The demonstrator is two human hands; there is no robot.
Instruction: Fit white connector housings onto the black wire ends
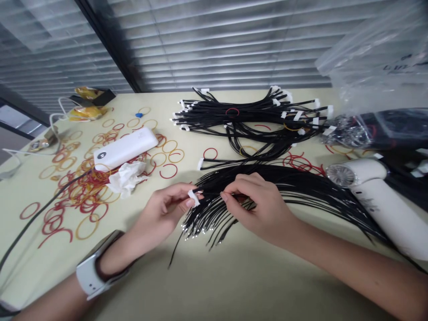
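My left hand [165,209] pinches a small white connector [193,196] between thumb and fingertips. My right hand [257,203] is closed in a pinch on a thin black wire [214,192] that runs to that connector. Both hands rest over a loose fan of black wires [301,187] with bare metal tips spread on the pale table [214,285]. Farther back lies a bundled heap of black wires with white connectors [247,113]. A white watch is on my left wrist [90,272].
Several red and yellow rubber bands [83,187] are scattered at the left, with a white power bank [125,149] and crumpled tissue [127,178]. A white handheld fan [377,196] lies at the right, plastic bags [377,67] behind it. Blinds close off the back.
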